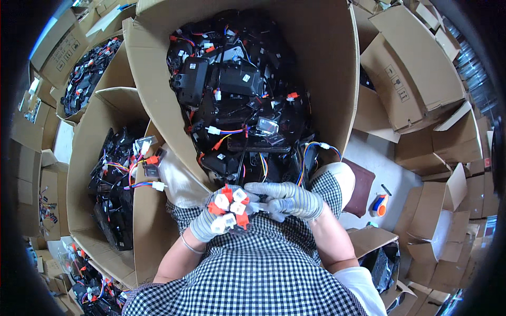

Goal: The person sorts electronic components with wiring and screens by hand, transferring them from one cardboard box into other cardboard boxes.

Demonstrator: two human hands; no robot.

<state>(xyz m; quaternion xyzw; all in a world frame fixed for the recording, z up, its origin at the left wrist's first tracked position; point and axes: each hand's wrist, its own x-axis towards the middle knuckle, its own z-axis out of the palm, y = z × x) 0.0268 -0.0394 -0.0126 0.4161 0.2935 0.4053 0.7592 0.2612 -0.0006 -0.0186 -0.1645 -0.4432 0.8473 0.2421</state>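
My left hand (208,221), in a grey knit glove, grips a bunch of red and white plastic wire connectors (230,207) held upright over my checked lap. My right hand (291,199), also gloved, lies right beside it with its fingers pinching one connector at the bunch's right side. Coloured wires run from the connectors up to black plastic parts in the large cardboard box (327,79) in front of my knees. That box is filled with black housings and wire harnesses (237,95).
A second open box of black wired parts (113,179) stands at my left, a third (84,73) beyond it. Folded and stacked empty cartons (416,79) crowd the right. A tape dispenser (378,205) and a dark red mat (361,187) lie on the floor to my right.
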